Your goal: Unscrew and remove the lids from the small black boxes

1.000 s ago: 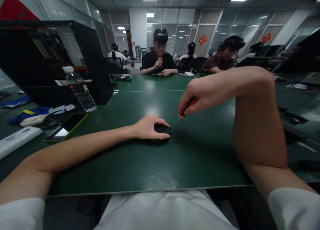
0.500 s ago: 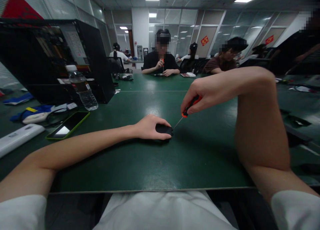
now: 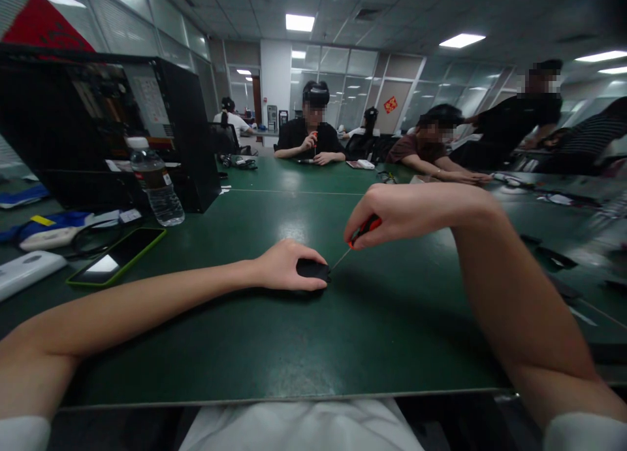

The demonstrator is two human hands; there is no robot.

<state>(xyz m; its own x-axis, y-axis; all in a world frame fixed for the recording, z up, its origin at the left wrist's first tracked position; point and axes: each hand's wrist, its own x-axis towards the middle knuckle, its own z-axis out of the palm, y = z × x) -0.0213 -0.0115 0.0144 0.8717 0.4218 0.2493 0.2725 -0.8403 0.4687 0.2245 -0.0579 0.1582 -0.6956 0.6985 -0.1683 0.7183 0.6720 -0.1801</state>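
Around a black computer mouse (image 3: 313,271) lying on the green table, my left hand (image 3: 281,266) is closed, thumb on the near side and fingers on the far side. A thin-shafted screwdriver (image 3: 366,229) with a red and black handle is gripped in my right hand (image 3: 386,212). Its shaft slants down to the left, and the tip meets or nearly meets the mouse's right end; I cannot tell whether it touches. My right wrist is bent high above the tabletop, and the fingers cover part of the handle.
On the left stand an open black computer case (image 3: 181,131) and a water bottle (image 3: 159,183). A green-edged phone (image 3: 117,258), a white device (image 3: 29,272) and cables lie near them. Across the table (image 3: 274,346) sits a person (image 3: 308,137); others are at the right.
My view has tilted up a little. My right hand and wrist have come down lower, with the screwdriver still at the mouse's right end. The left hand keeps its hold.
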